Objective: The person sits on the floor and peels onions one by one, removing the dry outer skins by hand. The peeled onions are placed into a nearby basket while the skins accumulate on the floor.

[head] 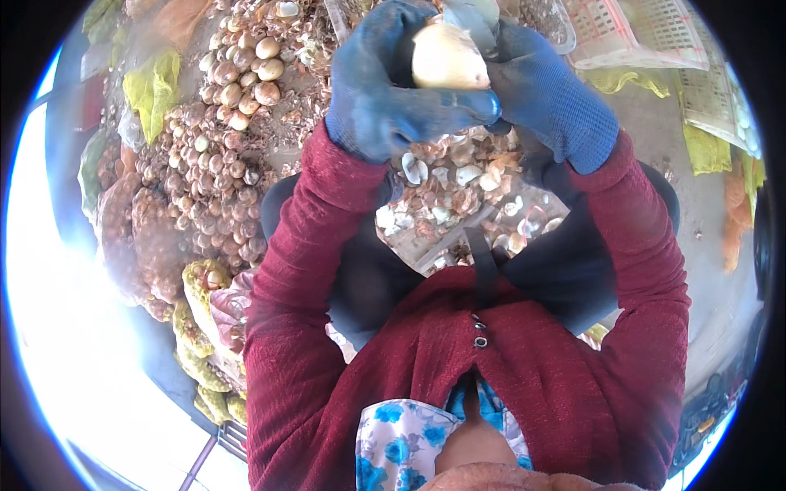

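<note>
A pale, peeled onion (450,57) is held up at the top middle. My left hand (393,86), in a blue knit work glove, is wrapped around it, with fingers beneath and behind. My right hand (540,92), gloved alike, is at the onion's right side, its fingers partly hidden; whether it grips a tool cannot be told. A loose piece of pale onion skin (473,21) stands up between the hands behind the onion. Below the hands, onion skins and pale scraps (451,184) cover the ground between my knees.
Many unpeeled onions (212,184) lie heaped at the left, beside filled net sacks (156,239). A yellow net bag (153,92) lies at upper left. Plastic crates (645,58) stand at upper right, a clear plastic tub (556,27) nearer the hands.
</note>
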Demonstrator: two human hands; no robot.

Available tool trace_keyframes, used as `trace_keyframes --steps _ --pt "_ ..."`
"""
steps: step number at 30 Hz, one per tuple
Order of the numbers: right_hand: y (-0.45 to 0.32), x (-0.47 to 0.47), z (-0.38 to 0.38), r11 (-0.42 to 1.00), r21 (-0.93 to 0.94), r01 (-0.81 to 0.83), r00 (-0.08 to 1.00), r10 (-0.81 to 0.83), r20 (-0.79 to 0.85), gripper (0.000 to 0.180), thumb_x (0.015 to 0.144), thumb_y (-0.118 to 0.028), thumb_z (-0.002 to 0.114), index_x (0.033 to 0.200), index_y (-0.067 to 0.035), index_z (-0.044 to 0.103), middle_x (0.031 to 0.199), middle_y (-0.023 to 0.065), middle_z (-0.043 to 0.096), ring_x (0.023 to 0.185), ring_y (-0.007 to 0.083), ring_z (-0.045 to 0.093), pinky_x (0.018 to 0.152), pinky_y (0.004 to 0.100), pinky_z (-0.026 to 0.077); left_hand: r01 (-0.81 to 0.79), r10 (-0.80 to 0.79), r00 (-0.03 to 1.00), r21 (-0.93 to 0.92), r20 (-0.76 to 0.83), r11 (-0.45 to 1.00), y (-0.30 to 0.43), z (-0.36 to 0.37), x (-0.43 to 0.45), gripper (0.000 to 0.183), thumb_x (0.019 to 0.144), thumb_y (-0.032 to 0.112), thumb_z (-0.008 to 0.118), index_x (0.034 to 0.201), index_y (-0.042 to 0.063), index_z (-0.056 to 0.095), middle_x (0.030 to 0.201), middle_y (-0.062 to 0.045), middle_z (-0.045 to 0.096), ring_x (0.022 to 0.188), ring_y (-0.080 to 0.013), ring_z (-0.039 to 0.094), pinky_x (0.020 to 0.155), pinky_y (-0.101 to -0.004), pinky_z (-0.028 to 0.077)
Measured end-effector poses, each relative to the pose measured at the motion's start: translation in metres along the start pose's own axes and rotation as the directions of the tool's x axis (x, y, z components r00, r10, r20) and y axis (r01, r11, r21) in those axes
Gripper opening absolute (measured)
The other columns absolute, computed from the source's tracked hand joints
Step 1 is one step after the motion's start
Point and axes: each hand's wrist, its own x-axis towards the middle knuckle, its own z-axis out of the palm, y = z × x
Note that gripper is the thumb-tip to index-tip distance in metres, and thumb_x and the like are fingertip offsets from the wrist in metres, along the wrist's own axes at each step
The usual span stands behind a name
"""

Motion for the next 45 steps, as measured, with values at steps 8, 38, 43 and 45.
trace_keyframes --steps 8,38,43,45 --pt "-0.003 0.003 -0.005 0.92 0.019 -0.391 0.92 0.391 0.0 0.032 0.088 -0.014 0.057 0.12 -0.01 0.055 0.088 0.0037 0.066 0.069 0.0187 0.063 0.062 0.0308 0.051 0.373 -0.456 0.89 -0.603 0.017 0.705 0.025 0.011 -0.003 0.057 0.057 -0.002 0.08 0.106 -0.004 0.052 0.092 -0.009 0.062 0.08 -0.0153 0.063 0.071 -0.0262 0.052" --pt "0.002 -0.005 -0.003 0.696 -0.63 0.344 0.923 -0.375 0.09 0.039 0.073 -0.017 0.062 0.111 -0.01 0.054 0.087 0.0135 0.064 0.077 0.0292 0.064 0.065 0.0394 0.051 0.241 -0.251 0.968 0.223 0.019 0.945 0.023 -0.002 -0.013 0.059 0.044 0.006 0.084 0.098 -0.001 0.06 0.087 -0.009 0.066 0.078 -0.018 0.065 0.071 -0.0301 0.054" --pt "0.008 -0.009 -0.006 0.683 -0.676 0.275 0.904 -0.423 -0.06 0.04 0.068 -0.018 0.069 0.106 -0.009 0.058 0.082 0.0116 0.064 0.064 0.0288 0.063 0.056 0.039 0.05 -0.019 0.009 0.999 0.172 0.054 0.985 0.013 -0.006 -0.002 0.062 0.046 -0.002 0.08 0.104 0.0 0.058 0.091 -0.009 0.063 0.081 -0.0183 0.063 0.074 -0.0303 0.053" --pt "0.02 -0.005 -0.008 0.635 -0.678 0.371 0.841 -0.539 -0.045 0.033 0.07 -0.021 0.069 0.1 -0.008 0.062 0.083 0.0104 0.064 0.066 0.027 0.063 0.056 0.0366 0.05 0.275 -0.278 0.96 -0.17 0.006 0.946 0.009 -0.01 -0.008 0.06 0.051 -0.009 0.074 0.107 -0.001 0.056 0.095 -0.011 0.063 0.084 -0.02 0.064 0.076 -0.0316 0.054"
